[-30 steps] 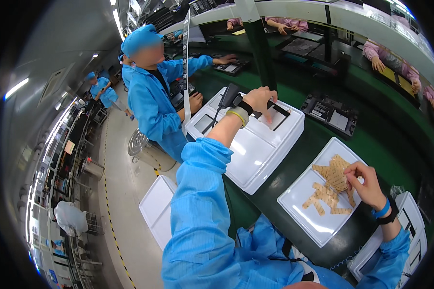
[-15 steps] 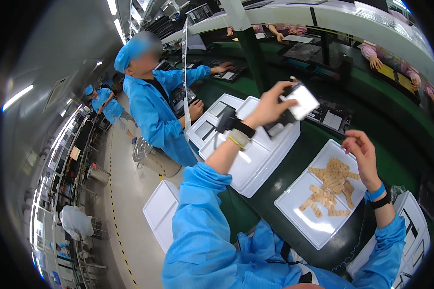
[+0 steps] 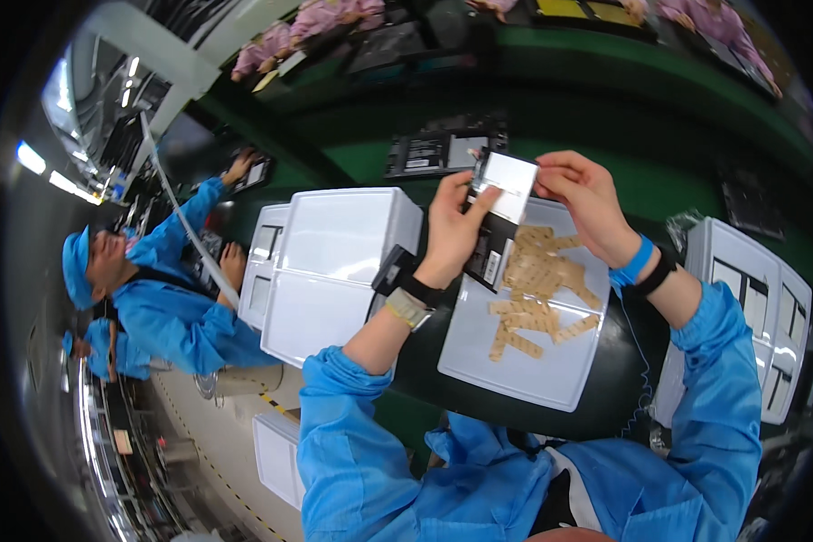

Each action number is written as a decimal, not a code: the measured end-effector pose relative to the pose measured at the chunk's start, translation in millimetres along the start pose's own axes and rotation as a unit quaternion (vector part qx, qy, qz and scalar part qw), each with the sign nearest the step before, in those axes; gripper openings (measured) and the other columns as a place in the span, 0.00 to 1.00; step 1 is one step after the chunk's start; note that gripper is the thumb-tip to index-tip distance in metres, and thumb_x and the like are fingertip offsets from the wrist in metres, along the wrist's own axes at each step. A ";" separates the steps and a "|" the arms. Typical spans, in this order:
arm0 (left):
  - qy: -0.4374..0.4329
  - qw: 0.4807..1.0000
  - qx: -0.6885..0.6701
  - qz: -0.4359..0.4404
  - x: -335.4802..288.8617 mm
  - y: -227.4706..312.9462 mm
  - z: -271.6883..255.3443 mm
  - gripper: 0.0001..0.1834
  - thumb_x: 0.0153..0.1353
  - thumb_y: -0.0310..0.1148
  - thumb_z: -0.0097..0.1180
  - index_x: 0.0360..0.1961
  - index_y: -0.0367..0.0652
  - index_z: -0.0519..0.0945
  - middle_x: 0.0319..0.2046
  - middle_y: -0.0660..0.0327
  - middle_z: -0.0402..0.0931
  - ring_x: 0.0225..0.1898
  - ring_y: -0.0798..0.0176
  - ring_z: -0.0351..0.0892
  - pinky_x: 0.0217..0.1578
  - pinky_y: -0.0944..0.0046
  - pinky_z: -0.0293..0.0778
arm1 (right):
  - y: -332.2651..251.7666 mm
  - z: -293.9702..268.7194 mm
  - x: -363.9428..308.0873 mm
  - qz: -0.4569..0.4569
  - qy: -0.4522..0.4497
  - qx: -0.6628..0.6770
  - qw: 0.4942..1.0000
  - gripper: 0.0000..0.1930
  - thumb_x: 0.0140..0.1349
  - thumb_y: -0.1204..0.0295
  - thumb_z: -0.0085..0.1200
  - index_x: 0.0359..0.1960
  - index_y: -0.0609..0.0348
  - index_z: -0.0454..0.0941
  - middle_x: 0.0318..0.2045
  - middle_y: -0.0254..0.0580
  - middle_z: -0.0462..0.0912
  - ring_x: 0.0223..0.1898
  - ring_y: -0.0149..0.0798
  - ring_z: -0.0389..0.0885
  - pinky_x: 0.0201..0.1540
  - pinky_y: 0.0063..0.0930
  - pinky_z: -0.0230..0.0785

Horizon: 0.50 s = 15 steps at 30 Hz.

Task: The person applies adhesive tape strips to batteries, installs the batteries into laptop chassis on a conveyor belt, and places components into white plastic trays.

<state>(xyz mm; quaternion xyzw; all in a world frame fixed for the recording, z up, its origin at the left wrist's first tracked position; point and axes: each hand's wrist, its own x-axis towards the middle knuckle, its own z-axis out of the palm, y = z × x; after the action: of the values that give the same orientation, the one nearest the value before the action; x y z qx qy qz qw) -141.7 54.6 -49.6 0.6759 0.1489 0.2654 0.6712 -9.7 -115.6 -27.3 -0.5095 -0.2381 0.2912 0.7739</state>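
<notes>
My left hand (image 3: 453,226) grips a flat electronic part (image 3: 512,185), thumb across its face. The part is bright silver-white at the top and black with a small label below, and it tilts above a white tray (image 3: 465,352). At the part's upper right edge is my right hand (image 3: 587,194), thumb and fingertips pinched together. Whether they hold that edge or something thin on it cannot be made out. Beneath my hands, the tray bears a loose heap of tan paper-like strips (image 3: 551,280), partly hidden by the part.
White trays (image 3: 334,298) are stacked to the left, beside a co-worker in blue (image 3: 172,289). A black device with a silver panel (image 3: 447,152) lies beyond my hands. More trays with dark-edged parts (image 3: 741,298) stand at right, near a coiled blue cord (image 3: 643,379).
My left hand has brought the part from above the stacked trays to the strip tray. My right hand, earlier apart with loosely curled fingers, has come to its edge. The view has turned right.
</notes>
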 end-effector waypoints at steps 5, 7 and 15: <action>0.013 1.000 -0.002 -0.013 1.0 5.1 7.2 0.24 0.72 0.34 0.64 0.59 0.32 0.69 0.47 0.55 0.84 0.47 0.70 0.83 0.47 0.71 0.78 | 15.9 -20.1 -1.8 0.000 0.033 -0.068 0.997 0.09 0.68 0.78 0.61 0.47 0.67 0.84 0.39 0.41 0.88 0.39 0.29 0.86 0.47 0.22 0.80; 0.033 0.999 0.022 -0.021 1.5 -2.6 1.4 0.24 0.71 0.35 0.65 0.59 0.33 0.69 0.47 0.55 0.84 0.47 0.70 0.83 0.47 0.72 0.78 | 4.3 10.8 -23.8 0.037 -0.023 -0.025 0.999 0.10 0.69 0.77 0.62 0.49 0.67 0.83 0.39 0.42 0.88 0.39 0.29 0.87 0.47 0.21 0.80; -0.092 0.994 0.063 -0.004 -14.2 -3.3 5.1 0.44 0.63 0.37 0.73 0.69 0.32 0.57 0.56 0.51 0.77 0.54 0.63 0.80 0.56 0.62 0.76 | 7.8 21.3 -32.2 0.037 -0.043 -0.040 0.998 0.10 0.70 0.79 0.59 0.50 0.69 0.81 0.41 0.43 0.88 0.41 0.29 0.88 0.47 0.21 0.81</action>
<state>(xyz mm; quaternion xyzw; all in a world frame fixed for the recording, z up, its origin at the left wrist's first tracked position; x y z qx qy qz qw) -149.9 42.6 -54.9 0.7378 0.1055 0.1897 0.6392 -48.6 -121.7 -29.0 -0.5356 -0.2632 0.3317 0.7306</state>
